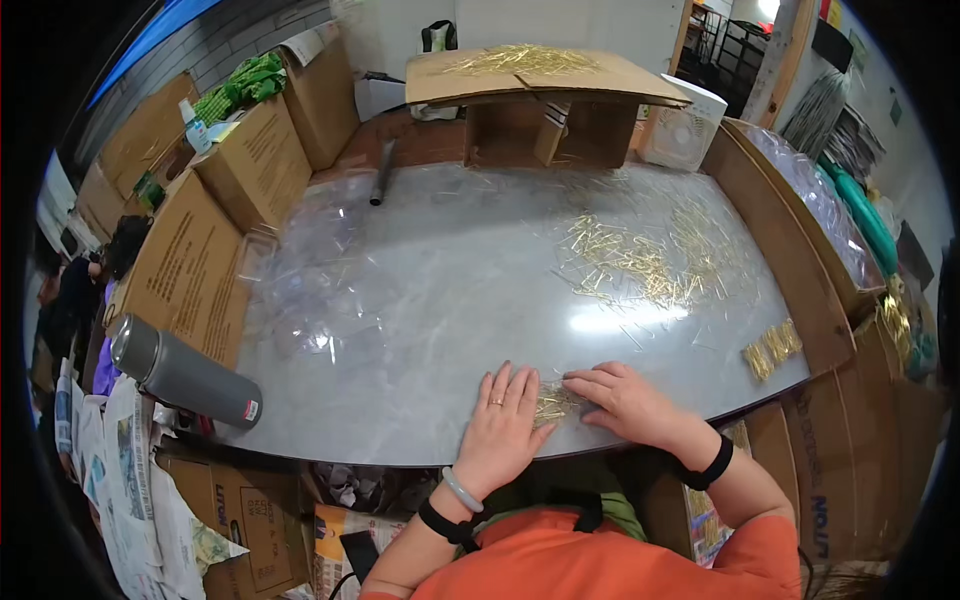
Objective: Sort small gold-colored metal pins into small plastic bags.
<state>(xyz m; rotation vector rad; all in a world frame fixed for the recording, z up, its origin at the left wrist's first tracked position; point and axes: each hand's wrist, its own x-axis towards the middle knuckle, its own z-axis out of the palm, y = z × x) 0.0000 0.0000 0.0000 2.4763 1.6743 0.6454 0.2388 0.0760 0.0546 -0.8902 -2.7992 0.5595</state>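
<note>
- A small bunch of gold pins [553, 406] lies on the table [430, 310], close to the middle of its front edge, between the two hands.
- The left hand [508, 415] is palm down beside the bunch, its fingers straight and a little spread, the thumb apart.
- The right hand [632, 405] is at the other side of the bunch, fingers stretched and slightly bent; whether it pinches any pins, I cannot tell.
- A loose pile of pins [650, 262] is spread toward the right edge.
- Small packs of pins [771, 350] lie near the right front corner.
- Clear plastic bags [325, 270] lie along the left edge, and a grey bottle [195, 375] is at the left front corner.
</note>
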